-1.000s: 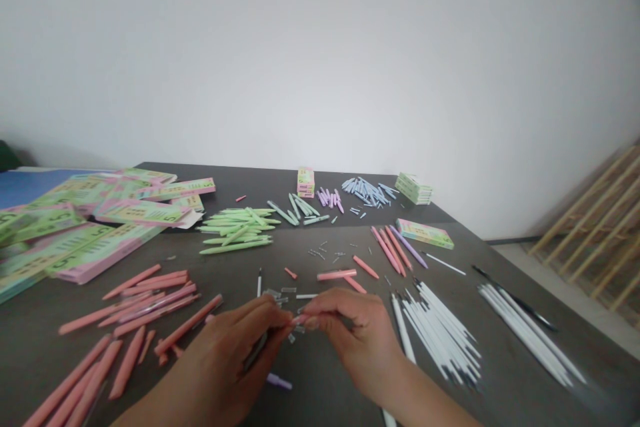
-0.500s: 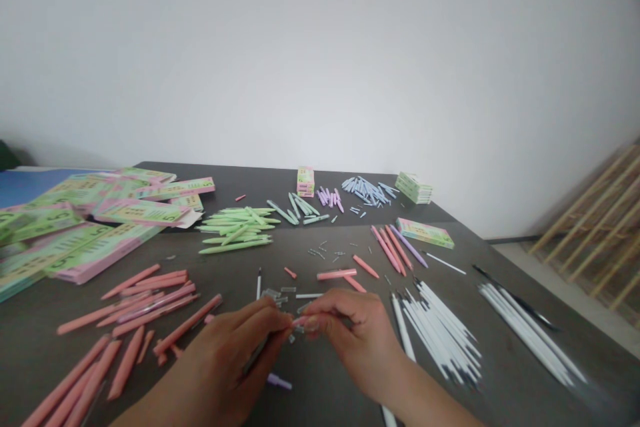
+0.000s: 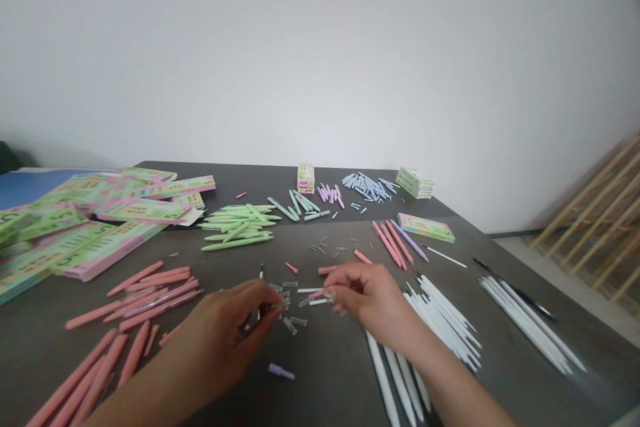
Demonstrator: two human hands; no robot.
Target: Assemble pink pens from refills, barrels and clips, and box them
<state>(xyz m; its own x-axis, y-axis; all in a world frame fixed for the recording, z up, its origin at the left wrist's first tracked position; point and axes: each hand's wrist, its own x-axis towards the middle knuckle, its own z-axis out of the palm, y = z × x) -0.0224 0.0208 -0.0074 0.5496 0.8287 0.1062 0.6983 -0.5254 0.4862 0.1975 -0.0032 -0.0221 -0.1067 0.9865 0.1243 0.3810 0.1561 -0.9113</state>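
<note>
My left hand (image 3: 237, 327) has its thumb and fingertips pinched together above a cluster of small clear plastic tubes (image 3: 290, 285). Whatever sits between those fingertips is too small to make out. To its right, my right hand (image 3: 363, 293) pinches a small pink pen part (image 3: 317, 294), its tip pointing left. White refills (image 3: 310, 290) lie just under that part. A short pink pen tip (image 3: 292, 268) rests beyond the tubes, and a purple pen piece (image 3: 281, 371) lies nearer me. Pink pen barrels (image 3: 155, 300) are spread left of my left hand.
Green pens (image 3: 237, 227) form a pile behind my hands, with blue pen parts (image 3: 367, 187) farther back. Flattened printed boxes (image 3: 105, 247) cover the left side. White refills (image 3: 443, 320) lie at right, beside a long bundle of white sticks (image 3: 530, 327). Small springs (image 3: 320, 247) are scattered mid-table.
My hands, which met over the tubes, have moved apart. The right one has shifted right with the pink part; the left has drawn slightly left.
</note>
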